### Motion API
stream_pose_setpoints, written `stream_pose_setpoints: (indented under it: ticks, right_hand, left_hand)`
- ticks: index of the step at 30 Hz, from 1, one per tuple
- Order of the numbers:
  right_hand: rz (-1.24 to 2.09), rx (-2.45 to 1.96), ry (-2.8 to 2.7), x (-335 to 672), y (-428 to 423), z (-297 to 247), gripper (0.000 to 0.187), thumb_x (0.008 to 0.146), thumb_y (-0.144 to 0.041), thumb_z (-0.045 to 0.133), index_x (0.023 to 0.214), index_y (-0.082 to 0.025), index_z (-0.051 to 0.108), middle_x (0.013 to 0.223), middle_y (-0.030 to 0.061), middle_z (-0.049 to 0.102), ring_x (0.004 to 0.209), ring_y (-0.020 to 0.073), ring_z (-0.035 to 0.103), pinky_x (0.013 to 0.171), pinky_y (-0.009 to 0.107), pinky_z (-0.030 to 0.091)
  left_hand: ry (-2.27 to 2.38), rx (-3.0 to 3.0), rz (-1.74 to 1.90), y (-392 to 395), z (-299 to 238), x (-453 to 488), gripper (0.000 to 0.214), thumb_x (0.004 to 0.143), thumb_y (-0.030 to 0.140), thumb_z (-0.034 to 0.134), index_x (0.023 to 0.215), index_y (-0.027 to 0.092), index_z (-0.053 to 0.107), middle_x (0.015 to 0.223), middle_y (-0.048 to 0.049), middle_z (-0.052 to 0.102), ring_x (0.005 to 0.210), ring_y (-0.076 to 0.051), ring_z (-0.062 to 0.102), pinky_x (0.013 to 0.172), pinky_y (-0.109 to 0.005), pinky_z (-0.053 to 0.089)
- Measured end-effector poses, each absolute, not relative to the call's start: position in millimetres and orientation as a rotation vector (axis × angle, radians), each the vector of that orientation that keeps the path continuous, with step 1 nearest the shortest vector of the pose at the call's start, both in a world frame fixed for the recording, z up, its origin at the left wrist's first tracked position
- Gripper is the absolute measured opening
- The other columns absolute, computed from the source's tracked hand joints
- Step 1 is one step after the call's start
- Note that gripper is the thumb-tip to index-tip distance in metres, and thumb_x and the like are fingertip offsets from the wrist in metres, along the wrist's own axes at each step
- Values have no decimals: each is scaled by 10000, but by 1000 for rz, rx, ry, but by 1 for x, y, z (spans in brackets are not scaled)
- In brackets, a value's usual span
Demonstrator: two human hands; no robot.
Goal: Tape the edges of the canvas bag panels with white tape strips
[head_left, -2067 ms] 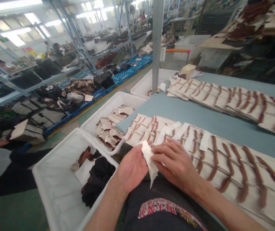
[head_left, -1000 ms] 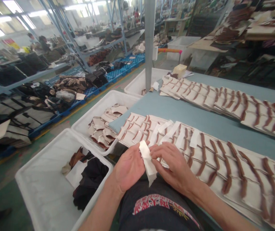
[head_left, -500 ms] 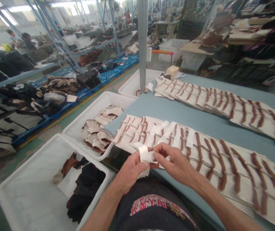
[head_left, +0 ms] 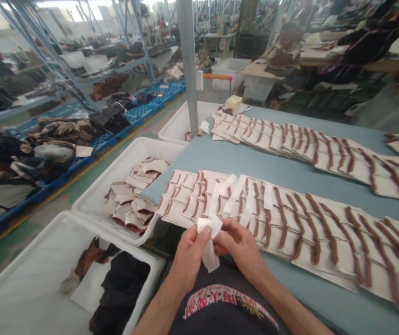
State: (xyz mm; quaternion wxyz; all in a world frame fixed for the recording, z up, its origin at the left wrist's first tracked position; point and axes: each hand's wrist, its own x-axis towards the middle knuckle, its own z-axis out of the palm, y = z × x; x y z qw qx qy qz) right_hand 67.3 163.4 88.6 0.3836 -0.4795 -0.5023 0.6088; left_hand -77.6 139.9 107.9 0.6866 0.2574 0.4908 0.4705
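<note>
Both hands meet just in front of my body, at the table's near edge. My left hand (head_left: 192,253) pinches a white strip (head_left: 210,256) between thumb and fingers; one end hangs below the hand. My right hand (head_left: 236,239) is closed at the strip's upper right part, thumb and fingertips pressed together. Whether the strip is paper or cloth I cannot tell. More white strips (head_left: 236,195) lie across a row of cream fabric pieces with brown edging (head_left: 307,232), which overlap on the table just beyond my hands.
A second row of cream and brown pieces (head_left: 290,142) lies farther back on the blue-green table (head_left: 192,158). White bins with fabric pieces (head_left: 80,195) and dark cloth (head_left: 122,288) stand at the left. A grey post (head_left: 187,70) rises by the table's far corner.
The strip's loop has flattened and its lower end now hangs longer beneath my left hand. My head view has shifted slightly to the right.
</note>
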Motion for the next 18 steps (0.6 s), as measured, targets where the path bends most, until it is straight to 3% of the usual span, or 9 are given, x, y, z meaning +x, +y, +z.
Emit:
stream_pose_setpoints:
  ticks: [4,6,11,18]
  right_hand:
    - [1070,-1315,-1312,52,155,87,140,888,-358,661,873,-219,669,843,28,645,794,203,590,741,334,498]
    - [948,-1307,-1317,50,154,88,148,919,-319,631,801,-230,639,822,23,624,784,199,580,749,339,488]
    - [913,-1338,-1267,50,149,90,90,909,-246,610,821,-233,622,811,12,614,759,186,574,720,320,478]
    - [922,-1400,-1146,72,152,93,126,932,-300,556,852,-216,604,908,33,655,850,185,604,803,307,491]
  left_hand:
    - [1127,600,1045,141,101,-76,547,778,623,778,966,110,747,642,4,630,545,-87,511,525,-186,424]
    - [1115,610,1007,141,98,-76,529,792,608,775,949,104,747,634,6,613,557,-90,499,533,-190,414]
    - [1131,564,935,142,98,-72,560,760,618,792,1014,119,761,634,6,637,564,-112,524,541,-208,431]
    - [1108,755,798,151,94,-53,548,818,598,750,1118,139,751,877,-48,761,730,-179,633,660,-253,510]
